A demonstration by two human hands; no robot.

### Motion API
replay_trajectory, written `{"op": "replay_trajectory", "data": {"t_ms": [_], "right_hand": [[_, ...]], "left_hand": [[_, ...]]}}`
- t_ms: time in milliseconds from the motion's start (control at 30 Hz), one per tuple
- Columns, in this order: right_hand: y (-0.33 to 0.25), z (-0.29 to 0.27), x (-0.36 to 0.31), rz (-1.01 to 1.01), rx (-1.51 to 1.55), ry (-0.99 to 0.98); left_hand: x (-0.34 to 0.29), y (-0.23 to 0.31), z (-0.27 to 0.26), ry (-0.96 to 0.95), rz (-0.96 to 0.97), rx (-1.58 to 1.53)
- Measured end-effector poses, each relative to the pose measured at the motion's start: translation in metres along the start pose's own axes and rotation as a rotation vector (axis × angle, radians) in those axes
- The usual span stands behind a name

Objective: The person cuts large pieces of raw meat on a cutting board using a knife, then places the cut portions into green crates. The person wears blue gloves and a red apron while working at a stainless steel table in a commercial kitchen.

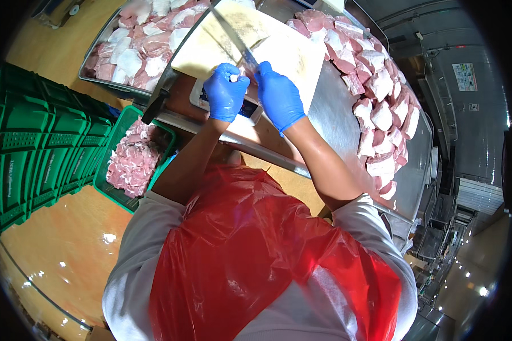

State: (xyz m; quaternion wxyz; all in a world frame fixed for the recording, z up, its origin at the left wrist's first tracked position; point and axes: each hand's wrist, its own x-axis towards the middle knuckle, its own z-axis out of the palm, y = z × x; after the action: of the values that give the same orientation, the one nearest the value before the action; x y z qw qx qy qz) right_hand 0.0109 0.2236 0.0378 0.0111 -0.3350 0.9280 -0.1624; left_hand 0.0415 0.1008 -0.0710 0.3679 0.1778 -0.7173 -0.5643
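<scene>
Both my hands wear blue gloves and are close together over the near edge of a pale cutting board [301,54]. My right hand [280,98] is closed round the handle of a knife [231,31]. Its long blade slants up and to the left across the board. My left hand [224,98] is curled shut just left of the knife; a small pale bit shows at its fingers, too hidden to name. Below the hands is a white device with a dark panel [249,108], partly covered by them.
Large meat chunks [381,82] are heaped on the steel table [338,113] at right. More meat fills a metal tub [88,74] at upper left. A dark-handled tool [156,106] lies by the table's left edge. Green crates [51,142] stand left, beside a green bin [105,170] of trimmings.
</scene>
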Motion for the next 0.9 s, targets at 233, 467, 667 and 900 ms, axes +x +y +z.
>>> {"op": "replay_trajectory", "data": {"t_ms": [233, 467, 667, 900], "right_hand": [[0.072, -0.03, -0.11, 0.025, -0.212, -0.333], [0.101, -0.087, -0.174, 0.104, -0.248, -0.291], [0.099, -0.027, -0.155, 0.116, 0.064, 0.154], [0.127, -0.03, -0.062, 0.387, 0.882, 0.303]], "left_hand": [[0.007, -0.009, -0.023, -0.01, 0.123, 0.091], [0.005, -0.023, -0.153, -0.203, -0.247, -0.301], [-0.024, -0.146, -0.353, -0.323, -0.473, 0.749], [0.052, -0.063, -0.278, -0.058, -0.227, 0.349]]}}
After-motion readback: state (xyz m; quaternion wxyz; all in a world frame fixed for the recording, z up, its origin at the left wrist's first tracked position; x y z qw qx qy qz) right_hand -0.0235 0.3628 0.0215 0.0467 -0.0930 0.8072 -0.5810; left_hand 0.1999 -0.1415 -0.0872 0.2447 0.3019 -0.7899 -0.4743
